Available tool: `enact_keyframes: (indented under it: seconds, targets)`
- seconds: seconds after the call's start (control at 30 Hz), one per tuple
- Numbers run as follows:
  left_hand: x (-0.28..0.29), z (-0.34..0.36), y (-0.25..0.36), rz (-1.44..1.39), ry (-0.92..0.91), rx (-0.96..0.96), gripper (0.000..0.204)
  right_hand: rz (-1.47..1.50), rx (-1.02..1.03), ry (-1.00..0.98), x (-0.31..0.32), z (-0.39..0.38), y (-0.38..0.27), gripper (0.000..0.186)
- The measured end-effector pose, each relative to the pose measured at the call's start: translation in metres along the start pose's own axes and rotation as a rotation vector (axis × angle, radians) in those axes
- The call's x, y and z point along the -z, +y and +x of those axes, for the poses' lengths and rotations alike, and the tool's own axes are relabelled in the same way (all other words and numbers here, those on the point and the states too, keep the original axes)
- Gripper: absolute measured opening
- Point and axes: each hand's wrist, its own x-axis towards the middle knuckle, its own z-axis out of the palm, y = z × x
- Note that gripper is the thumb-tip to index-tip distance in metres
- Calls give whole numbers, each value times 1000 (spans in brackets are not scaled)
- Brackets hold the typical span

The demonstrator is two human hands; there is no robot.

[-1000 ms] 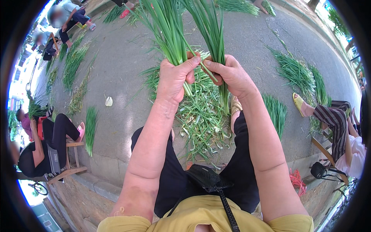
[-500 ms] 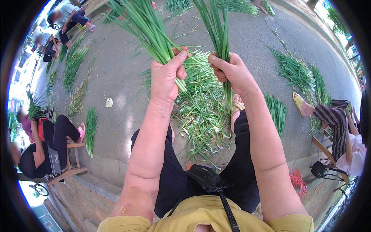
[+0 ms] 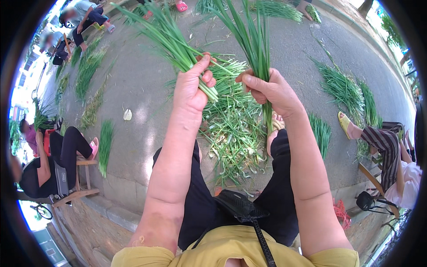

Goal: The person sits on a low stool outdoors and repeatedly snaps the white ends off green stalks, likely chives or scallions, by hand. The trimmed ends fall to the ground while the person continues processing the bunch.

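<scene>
My left hand (image 3: 191,89) is closed round a thick bunch of garlic chives (image 3: 167,40), pale stem ends poking out below the fist and long green leaves fanning up and left. My right hand (image 3: 273,91) grips a slimmer bunch of garlic chives (image 3: 255,44), dark leaves upward and stems hanging down near my sandalled foot (image 3: 275,127). The right thumb and forefinger are pinched together, facing the left hand; what lies between them is too small to tell. Below both hands, a loose heap of chive trimmings (image 3: 235,138) lies between my feet.
A small chive bundle (image 3: 105,147) lies at left, another bundle (image 3: 319,133) beside my right leg. Larger chive piles (image 3: 338,84) lie farther right. Seated people (image 3: 40,169) are on both sides. A black bag (image 3: 240,205) rests on my lap; red string (image 3: 341,213) lies at lower right.
My right hand has moved slightly down and right with its bunch, whose leaves fan wider. The left hand stays nearly in place, its bunch tilting more to the left.
</scene>
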Motion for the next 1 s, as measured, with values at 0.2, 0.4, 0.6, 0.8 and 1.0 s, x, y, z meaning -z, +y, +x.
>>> enact_keyframes:
  seconds: [0.2,0.4,0.6,0.8,1.0]
  targets:
    - [-4,0,-14,13,-69,51,16,-38,-23,37,-11,5,4,18]
    - [-14,-3,-17,-47,-24,35,16,-43,-37,-8,-9,7,8,19]
    - [-4,1,-20,-76,-156,20,12,-115,-83,-68,-9,8,8,21]
    - [5,7,0,-159,-106,19,15,49,-73,-3,0,11,9,22]
    - [-11,-9,-5,81,-60,165,18,750,-10,62,40,35,20,27]
